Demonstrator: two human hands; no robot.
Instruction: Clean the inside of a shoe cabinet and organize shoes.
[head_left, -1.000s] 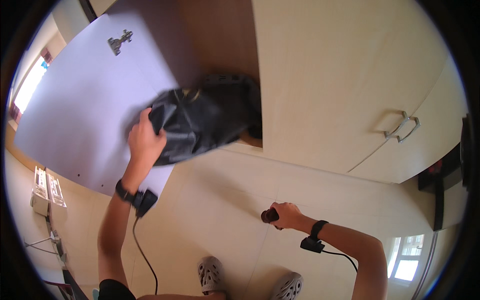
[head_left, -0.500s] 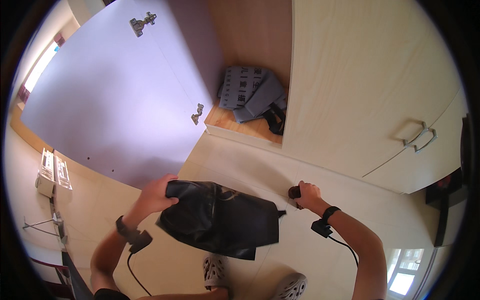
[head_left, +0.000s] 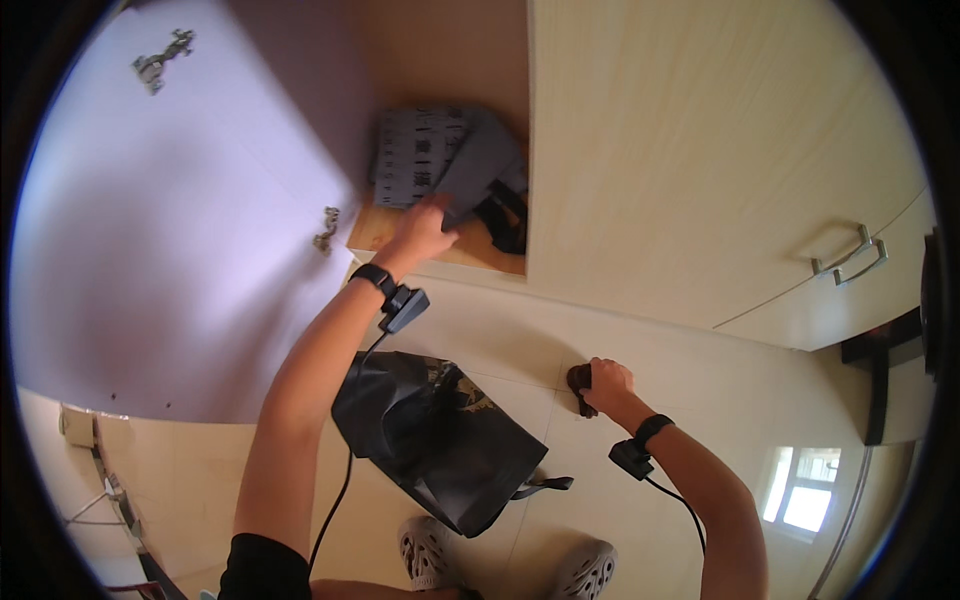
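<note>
My left hand (head_left: pixel 425 228) reaches into the open cupboard and rests on a grey folded bag (head_left: pixel 470 170) lying on the wooden shelf (head_left: pixel 375 228). A grey printed fabric item (head_left: pixel 410 158) lies beside it, and something black (head_left: pixel 505 215) sits at the right of the shelf. A black shiny bag (head_left: pixel 440 440) lies on the tiled floor in front of my feet. My right hand (head_left: pixel 600 385) is closed around a small dark brown object (head_left: pixel 578 380) low near the floor.
The white cupboard door (head_left: pixel 170 220) stands open at the left with metal hinges (head_left: pixel 325 228). Closed light wooden cupboard doors (head_left: pixel 700 150) with a metal handle (head_left: pixel 850 255) fill the right. My grey shoes (head_left: pixel 425 550) show at the bottom edge.
My left hand has let go of the black bag, which now lies on the floor, and has reached up into the cupboard onto the grey bag. My right hand has stayed closed on its object.
</note>
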